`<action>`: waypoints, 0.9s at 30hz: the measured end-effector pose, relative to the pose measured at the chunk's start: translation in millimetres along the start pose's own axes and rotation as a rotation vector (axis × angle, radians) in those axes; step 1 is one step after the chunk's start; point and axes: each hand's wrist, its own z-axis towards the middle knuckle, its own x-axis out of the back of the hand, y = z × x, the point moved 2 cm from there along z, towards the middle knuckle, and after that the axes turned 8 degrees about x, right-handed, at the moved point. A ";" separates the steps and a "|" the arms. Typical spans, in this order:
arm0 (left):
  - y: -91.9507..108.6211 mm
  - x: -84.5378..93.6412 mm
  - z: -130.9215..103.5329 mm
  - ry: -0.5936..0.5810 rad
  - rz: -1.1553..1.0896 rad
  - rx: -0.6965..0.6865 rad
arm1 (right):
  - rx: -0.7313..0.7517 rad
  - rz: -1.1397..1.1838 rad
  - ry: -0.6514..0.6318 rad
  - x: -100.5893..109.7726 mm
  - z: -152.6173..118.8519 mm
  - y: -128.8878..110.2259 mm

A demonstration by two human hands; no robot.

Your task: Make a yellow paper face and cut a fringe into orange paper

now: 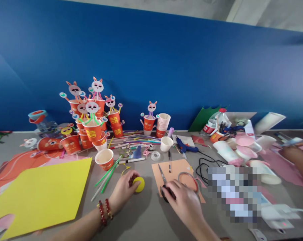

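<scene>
My left hand (123,189), with red bead bracelets at the wrist, pinches a small round yellow paper disc (139,185) just above the grey table. My right hand (185,202) grips the dark handles of a pair of scissors (162,174). Their blades point away from me over a sheet of orange paper (178,167). A pen (169,162) lies on that paper, and a grey ring (188,173) rests near my right fingers. Green straws (107,177) and an orange paper cup (104,160) are left of centre.
Yellow card (51,190) covers the left side. Behind it stand stacked orange cups (92,132) with rabbit-faced figures. A blue glue gun (184,146) with its cable, a bottle (210,126) and a white power strip (277,214) are rightward. Another person's hand (295,159) is at far right.
</scene>
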 end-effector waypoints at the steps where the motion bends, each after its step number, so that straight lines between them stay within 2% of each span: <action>1: -0.2 -1.5 0.2 0.001 -0.016 0.001 | 0.010 0.073 -0.008 1.9 4.2 -5.4; 6: 2.9 -7.6 1.3 -0.012 -0.141 -0.005 | 0.023 0.346 -0.109 -2.5 36.4 -30.8; 10: 2.4 -2.8 1.6 -0.013 -0.087 -0.010 | 0.011 0.358 -0.208 -17.2 57.8 -35.1; 16: -3.2 14.9 -4.2 0.093 0.260 -0.115 | -0.009 0.292 -0.296 -34.8 62.4 -32.3; 19: 1.8 11.3 -16.9 0.115 0.479 -0.268 | -0.010 0.218 -0.309 -41.8 62.4 -32.8; 21: 5.6 2.0 -27.3 0.020 0.658 -0.371 | -0.009 0.175 -0.294 -45.7 63.4 -33.1; 23: 6.0 -6.8 -35.1 -0.086 0.800 -0.408 | -0.008 0.139 -0.274 -48.4 64.2 -33.4; 27: 0.4 -10.4 -36.9 -0.128 0.912 -0.468 | 0.005 0.122 -0.212 -49.7 62.1 -35.6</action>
